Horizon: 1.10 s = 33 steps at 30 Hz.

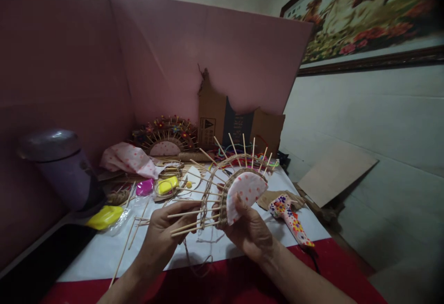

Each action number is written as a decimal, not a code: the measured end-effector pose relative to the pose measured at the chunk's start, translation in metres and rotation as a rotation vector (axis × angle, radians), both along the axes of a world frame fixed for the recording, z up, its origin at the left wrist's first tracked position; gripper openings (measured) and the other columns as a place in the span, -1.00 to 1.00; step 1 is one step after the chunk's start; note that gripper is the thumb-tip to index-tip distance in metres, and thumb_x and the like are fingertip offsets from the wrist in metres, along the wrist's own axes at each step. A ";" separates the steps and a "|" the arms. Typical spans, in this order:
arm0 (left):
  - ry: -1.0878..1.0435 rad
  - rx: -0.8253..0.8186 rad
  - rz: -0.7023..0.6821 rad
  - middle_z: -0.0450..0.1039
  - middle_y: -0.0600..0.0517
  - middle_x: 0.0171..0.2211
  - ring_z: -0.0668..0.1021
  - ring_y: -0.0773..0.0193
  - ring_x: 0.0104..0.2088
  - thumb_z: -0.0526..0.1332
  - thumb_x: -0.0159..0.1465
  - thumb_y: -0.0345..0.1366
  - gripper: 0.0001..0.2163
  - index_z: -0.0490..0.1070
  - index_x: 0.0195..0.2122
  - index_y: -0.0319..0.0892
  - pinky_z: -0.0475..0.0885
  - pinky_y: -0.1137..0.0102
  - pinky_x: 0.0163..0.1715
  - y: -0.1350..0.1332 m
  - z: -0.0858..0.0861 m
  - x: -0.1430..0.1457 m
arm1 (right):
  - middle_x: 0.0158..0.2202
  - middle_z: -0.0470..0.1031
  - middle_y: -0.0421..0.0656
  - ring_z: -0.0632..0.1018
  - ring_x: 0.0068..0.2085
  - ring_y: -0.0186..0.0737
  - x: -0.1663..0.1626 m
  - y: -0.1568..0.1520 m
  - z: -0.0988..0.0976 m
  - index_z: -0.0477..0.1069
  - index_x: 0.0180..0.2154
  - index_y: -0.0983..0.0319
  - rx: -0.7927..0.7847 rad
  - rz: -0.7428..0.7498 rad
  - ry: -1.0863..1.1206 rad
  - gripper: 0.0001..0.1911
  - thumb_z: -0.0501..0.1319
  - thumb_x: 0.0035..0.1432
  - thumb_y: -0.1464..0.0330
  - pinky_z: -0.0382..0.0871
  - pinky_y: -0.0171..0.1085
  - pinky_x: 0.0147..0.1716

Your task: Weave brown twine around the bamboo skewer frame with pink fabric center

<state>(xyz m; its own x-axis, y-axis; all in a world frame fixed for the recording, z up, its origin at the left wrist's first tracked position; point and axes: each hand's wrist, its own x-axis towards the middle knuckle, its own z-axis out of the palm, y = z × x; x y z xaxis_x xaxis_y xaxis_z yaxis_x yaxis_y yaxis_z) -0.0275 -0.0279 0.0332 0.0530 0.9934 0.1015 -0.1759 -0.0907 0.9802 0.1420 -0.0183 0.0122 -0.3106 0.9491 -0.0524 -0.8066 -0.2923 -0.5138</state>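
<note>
In front of me is a half-round fan craft [247,192] with a dotted pinkish-white fabric centre. Thin wooden sticks radiate from it, and brown twine [208,188] is woven round its edge and in an outer arc through the sticks. My right hand [249,234] grips the craft at its lower edge, thumb on the fabric and fingers behind. At the lower-left sticks, my left hand [166,230] has its fingers closed on the twine, partly hidden behind the sticks. A loose twine length dangles below onto the white sheet.
A patterned hot glue gun [289,218] lies to the right. At the back stand a similar decorated fan [165,147] and torn cardboard [239,124]. On the left are a purple lidded container [65,174], yellow packets [105,216], dotted cloth [130,160] and loose sticks [122,253].
</note>
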 end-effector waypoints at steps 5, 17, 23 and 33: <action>0.063 0.053 -0.045 0.34 0.06 -0.66 0.25 0.47 -0.69 0.30 -0.05 -0.33 -0.84 0.58 -0.41 -0.15 0.10 0.54 -0.74 0.002 0.000 -0.006 | -0.44 0.55 -0.20 0.54 -0.42 -0.27 0.011 0.009 0.002 0.41 -0.37 0.27 0.036 -0.058 -0.013 -0.79 0.35 -0.12 0.37 0.45 -0.29 -0.46; 0.173 0.096 -0.047 0.39 0.05 -0.62 0.26 0.45 -0.66 0.27 0.03 -0.28 -0.82 0.55 -0.31 -0.13 0.11 0.54 -0.71 0.009 -0.005 -0.014 | -0.54 0.51 -0.23 0.49 -0.56 -0.32 0.030 0.028 0.004 0.42 -0.42 0.30 0.138 -0.168 -0.121 -0.86 0.32 -0.11 0.41 0.40 -0.33 -0.59; 0.262 0.184 0.104 0.36 0.09 -0.63 0.34 0.40 -0.60 0.24 0.05 -0.29 -0.82 0.52 -0.31 -0.17 0.19 0.52 -0.67 0.008 -0.003 -0.015 | -0.52 0.51 -0.29 0.48 -0.53 -0.41 0.035 0.033 0.004 0.42 -0.44 0.27 0.084 -0.264 -0.104 -0.81 0.36 -0.20 0.49 0.40 -0.41 -0.51; 0.483 0.301 0.077 0.26 0.11 -0.66 0.27 0.41 -0.62 0.17 0.11 -0.22 -0.71 0.48 -0.21 -0.28 0.18 0.49 -0.65 0.002 -0.014 -0.005 | -0.43 0.54 -0.30 0.50 -0.40 -0.42 0.027 0.030 0.000 0.45 -0.42 0.23 0.145 -0.345 -0.174 -0.76 0.41 -0.24 0.40 0.40 -0.45 -0.35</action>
<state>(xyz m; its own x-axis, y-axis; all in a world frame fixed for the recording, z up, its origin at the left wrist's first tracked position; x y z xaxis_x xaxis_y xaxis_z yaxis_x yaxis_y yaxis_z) -0.0325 -0.0254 0.0191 0.0920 0.9274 0.3625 0.3034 -0.3728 0.8769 0.1690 0.0116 0.0124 0.0283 0.9974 0.0663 -0.7423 0.0654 -0.6669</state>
